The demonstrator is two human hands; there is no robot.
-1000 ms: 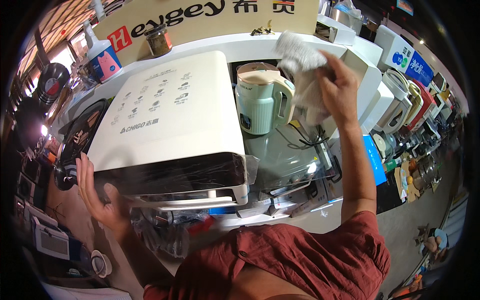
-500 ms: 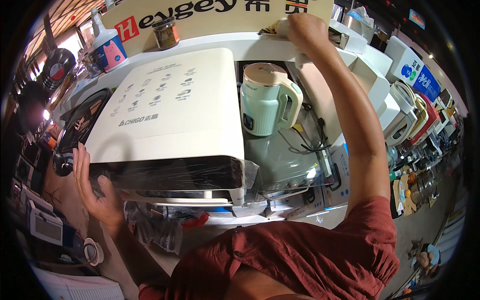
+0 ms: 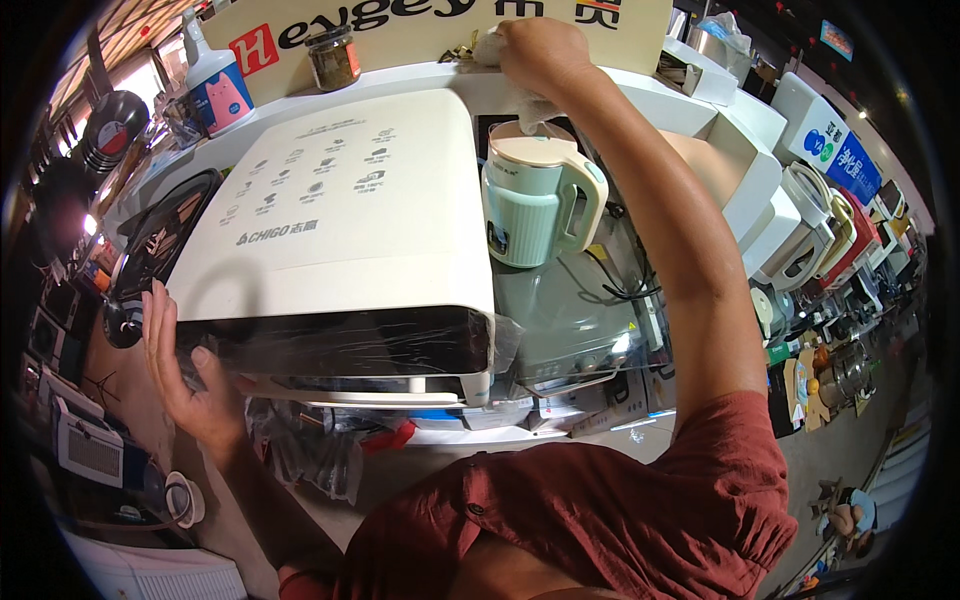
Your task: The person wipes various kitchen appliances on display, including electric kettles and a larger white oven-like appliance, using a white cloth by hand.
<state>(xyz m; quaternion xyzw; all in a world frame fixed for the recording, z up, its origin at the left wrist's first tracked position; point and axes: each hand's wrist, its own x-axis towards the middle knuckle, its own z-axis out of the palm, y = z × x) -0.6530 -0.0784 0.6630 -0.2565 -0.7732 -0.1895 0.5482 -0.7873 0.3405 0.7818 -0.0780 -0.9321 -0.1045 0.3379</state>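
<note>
At the top centre my right hand [image 3: 545,58] is closed on a crumpled whitish cloth [image 3: 488,49] on the white ledge, and a corner of the cloth hangs below the hand. Small dark and yellowish scraps [image 3: 460,48] lie just left of the cloth. My left hand [image 3: 190,375] is held with fingers stretched at the front left corner of a cream countertop oven [image 3: 350,200]; whether it touches the oven I cannot tell. Clear film covers the oven's dark front. Right of the oven, a pale green electric kettle [image 3: 525,205] with a beige lid and handle stands below my right forearm.
A glass jar [image 3: 333,60] and a white spray bottle [image 3: 218,90] stand along the ledge at left. Under the kettle lies a grey glass-topped appliance [image 3: 565,320] with a black cord [image 3: 620,293]. More appliances line the right side. A crumpled plastic bag [image 3: 310,440] hangs below the oven.
My right hand has moved left along the ledge with the cloth, and the scraps have shifted left with it. My left hand has stayed almost in place.
</note>
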